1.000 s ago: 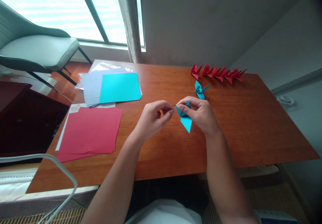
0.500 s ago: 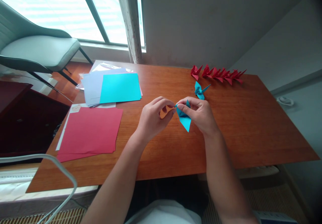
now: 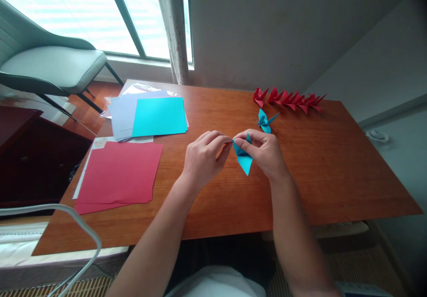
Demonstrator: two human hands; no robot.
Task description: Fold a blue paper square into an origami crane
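Between my hands is a folded blue paper crane [image 3: 243, 160], held above the table with a pointed flap hanging down. My right hand [image 3: 265, 148] pinches its body between thumb and fingers, covering part of it. The fingertips of my left hand [image 3: 207, 155] close on the small tip at the crane's left end; the tip itself is mostly hidden. Just beyond my right hand stands another blue paper crane [image 3: 264, 121]. Several red paper cranes [image 3: 289, 98] line the far edge of the table behind it.
On the left of the wooden table [image 3: 316, 172] lie red paper sheets [image 3: 118, 172], blue sheets [image 3: 159, 117] and pale lilac sheets [image 3: 122, 114]. A white cable or tube [image 3: 78, 219] curves at the lower left. A chair [image 3: 56, 68] stands by the window.
My left hand's fingers have drawn together, narrowing the gap between thumb and forefinger at the crane's tip. My right hand keeps its hold, and the crane has barely shifted.
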